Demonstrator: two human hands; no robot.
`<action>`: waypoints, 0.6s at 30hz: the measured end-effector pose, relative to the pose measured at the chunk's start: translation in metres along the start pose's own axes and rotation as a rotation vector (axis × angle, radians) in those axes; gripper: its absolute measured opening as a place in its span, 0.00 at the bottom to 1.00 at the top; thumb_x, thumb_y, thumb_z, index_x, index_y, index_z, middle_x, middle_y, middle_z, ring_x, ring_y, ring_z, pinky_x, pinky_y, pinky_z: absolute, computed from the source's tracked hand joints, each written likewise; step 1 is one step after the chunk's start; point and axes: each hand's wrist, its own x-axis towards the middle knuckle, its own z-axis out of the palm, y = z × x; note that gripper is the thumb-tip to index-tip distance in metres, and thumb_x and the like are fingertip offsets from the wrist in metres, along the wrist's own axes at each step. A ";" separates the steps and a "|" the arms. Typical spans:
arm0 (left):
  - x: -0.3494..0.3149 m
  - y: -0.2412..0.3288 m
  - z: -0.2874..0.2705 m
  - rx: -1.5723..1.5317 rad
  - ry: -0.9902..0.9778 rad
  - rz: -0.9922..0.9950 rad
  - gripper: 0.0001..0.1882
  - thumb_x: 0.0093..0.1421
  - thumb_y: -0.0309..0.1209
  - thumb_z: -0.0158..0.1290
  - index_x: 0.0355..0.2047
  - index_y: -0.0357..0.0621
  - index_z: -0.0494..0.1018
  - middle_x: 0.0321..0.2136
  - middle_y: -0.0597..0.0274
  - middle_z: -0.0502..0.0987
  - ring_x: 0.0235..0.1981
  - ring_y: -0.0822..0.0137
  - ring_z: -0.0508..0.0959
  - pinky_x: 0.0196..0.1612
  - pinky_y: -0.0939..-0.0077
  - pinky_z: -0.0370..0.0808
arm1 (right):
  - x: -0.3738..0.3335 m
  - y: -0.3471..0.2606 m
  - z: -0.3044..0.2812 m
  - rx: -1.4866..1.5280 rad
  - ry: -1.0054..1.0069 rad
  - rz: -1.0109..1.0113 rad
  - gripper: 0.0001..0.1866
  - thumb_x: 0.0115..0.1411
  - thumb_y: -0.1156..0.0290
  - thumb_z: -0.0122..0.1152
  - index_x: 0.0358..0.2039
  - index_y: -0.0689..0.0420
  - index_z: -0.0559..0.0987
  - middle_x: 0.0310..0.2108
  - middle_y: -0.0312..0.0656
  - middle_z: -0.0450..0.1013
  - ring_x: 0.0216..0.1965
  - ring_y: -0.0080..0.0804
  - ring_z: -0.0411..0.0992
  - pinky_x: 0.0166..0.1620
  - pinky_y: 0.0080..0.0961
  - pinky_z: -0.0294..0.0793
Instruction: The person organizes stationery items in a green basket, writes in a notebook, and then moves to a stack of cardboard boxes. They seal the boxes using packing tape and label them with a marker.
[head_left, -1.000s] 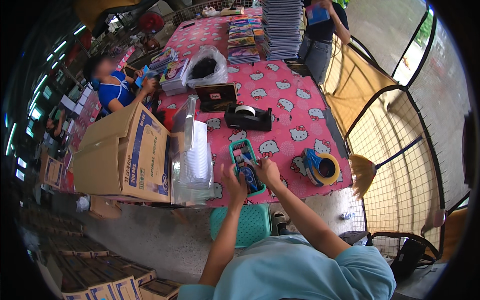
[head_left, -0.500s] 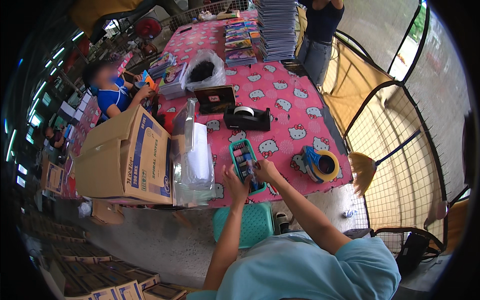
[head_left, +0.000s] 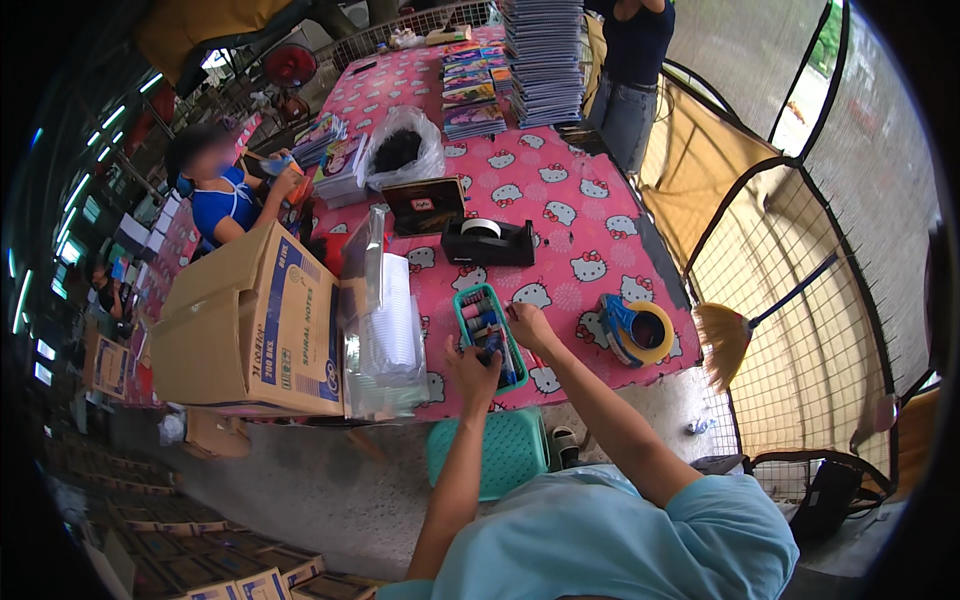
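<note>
A narrow green plastic basket (head_left: pixel 461 306) sits near the table's front edge, holding small spools (head_left: pixel 480 322) and some slim blue and dark items (head_left: pixel 510 372). Over the basket's left side is my left hand (head_left: pixel 472 372), its fingers closed around a small dark object (head_left: pixel 491 348) whose kind I cannot make out. My right hand (head_left: pixel 530 327) rests just beyond the basket's right rim. Its fingers are bent together, and whatever they pinch is hidden.
A black tape dispenser (head_left: pixel 490 245) stands behind the basket, large tape rolls (head_left: pixel 640 330) to the right. Left are a plastic-wrapped notebook stack (head_left: pixel 390 320) and a cardboard box (head_left: pixel 290 340). Tall notebook stacks (head_left: pixel 543 65) stand far back. A green stool (head_left: pixel 510 455) sits below; two people work nearby.
My right hand has drawn out of the basket to its right side. My left hand has shifted slightly left, with a dark object now showing in its fingers.
</note>
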 end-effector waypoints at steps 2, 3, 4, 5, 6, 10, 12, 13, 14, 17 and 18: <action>0.005 0.003 -0.006 0.036 -0.029 -0.034 0.17 0.47 0.39 0.61 0.27 0.36 0.74 0.56 0.38 0.56 0.54 0.39 0.61 0.53 0.51 0.63 | -0.001 -0.005 0.002 0.062 0.017 0.030 0.14 0.46 0.72 0.53 0.34 0.65 0.77 0.32 0.61 0.73 0.36 0.55 0.73 0.39 0.42 0.72; 0.008 0.003 -0.013 0.068 -0.050 -0.053 0.17 0.47 0.39 0.61 0.26 0.36 0.74 0.55 0.38 0.57 0.53 0.39 0.61 0.53 0.51 0.63 | -0.001 -0.010 0.002 0.036 -0.007 0.036 0.13 0.47 0.73 0.54 0.34 0.63 0.77 0.32 0.60 0.73 0.36 0.55 0.73 0.40 0.42 0.73; 0.011 0.002 -0.017 0.100 -0.072 -0.073 0.17 0.47 0.40 0.61 0.25 0.36 0.74 0.55 0.38 0.58 0.53 0.40 0.62 0.52 0.51 0.64 | 0.000 -0.015 0.002 0.010 -0.031 0.041 0.13 0.47 0.73 0.54 0.35 0.62 0.78 0.32 0.59 0.74 0.37 0.55 0.73 0.41 0.43 0.73; 0.014 0.002 -0.019 0.121 -0.046 -0.067 0.18 0.47 0.41 0.61 0.25 0.36 0.74 0.54 0.38 0.59 0.53 0.40 0.62 0.52 0.51 0.64 | 0.001 -0.019 0.003 -0.016 -0.055 0.046 0.13 0.47 0.73 0.55 0.35 0.60 0.78 0.32 0.58 0.74 0.37 0.55 0.74 0.42 0.43 0.73; 0.017 0.004 -0.019 0.139 -0.023 -0.055 0.19 0.46 0.42 0.61 0.25 0.36 0.74 0.53 0.39 0.60 0.53 0.40 0.62 0.52 0.51 0.64 | 0.001 -0.016 0.007 -0.010 -0.017 0.011 0.14 0.47 0.73 0.56 0.36 0.60 0.78 0.31 0.58 0.74 0.37 0.55 0.74 0.42 0.43 0.73; 0.019 0.010 -0.025 0.058 -0.066 -0.098 0.19 0.47 0.44 0.61 0.27 0.38 0.75 0.48 0.38 0.67 0.56 0.43 0.61 0.57 0.54 0.59 | 0.005 -0.015 0.018 -0.008 -0.007 -0.025 0.15 0.46 0.71 0.60 0.37 0.59 0.79 0.29 0.57 0.74 0.35 0.54 0.74 0.41 0.42 0.74; 0.018 -0.001 -0.017 -0.011 0.014 -0.100 0.17 0.49 0.42 0.59 0.28 0.39 0.74 0.47 0.39 0.68 0.56 0.44 0.61 0.57 0.53 0.59 | 0.007 -0.018 0.015 0.010 -0.051 -0.010 0.15 0.48 0.70 0.61 0.38 0.58 0.79 0.28 0.55 0.75 0.33 0.53 0.74 0.40 0.41 0.74; 0.016 -0.009 -0.016 -0.040 0.055 -0.108 0.16 0.50 0.42 0.59 0.29 0.40 0.74 0.46 0.39 0.68 0.56 0.44 0.61 0.56 0.53 0.59 | 0.005 -0.021 0.010 0.030 -0.016 -0.012 0.15 0.48 0.70 0.61 0.39 0.58 0.79 0.28 0.54 0.75 0.33 0.53 0.75 0.40 0.40 0.75; 0.013 -0.017 -0.015 -0.047 0.072 -0.058 0.16 0.52 0.41 0.58 0.29 0.40 0.74 0.48 0.39 0.66 0.55 0.43 0.62 0.56 0.52 0.59 | 0.001 -0.020 0.000 0.049 0.021 -0.014 0.16 0.48 0.70 0.61 0.39 0.58 0.79 0.28 0.53 0.76 0.33 0.52 0.75 0.39 0.40 0.75; 0.004 -0.023 -0.012 -0.079 0.108 0.072 0.15 0.54 0.40 0.57 0.31 0.40 0.73 0.51 0.40 0.63 0.53 0.42 0.63 0.54 0.51 0.61 | -0.021 -0.008 -0.047 0.089 0.173 0.005 0.16 0.49 0.69 0.62 0.40 0.57 0.79 0.28 0.49 0.76 0.32 0.48 0.75 0.38 0.37 0.75; 0.000 -0.020 -0.012 -0.090 0.120 0.099 0.15 0.54 0.41 0.57 0.31 0.40 0.73 0.51 0.42 0.63 0.53 0.42 0.63 0.54 0.51 0.61 | -0.033 -0.004 -0.070 0.044 0.217 -0.011 0.17 0.49 0.69 0.62 0.41 0.57 0.78 0.31 0.50 0.75 0.35 0.48 0.74 0.39 0.36 0.74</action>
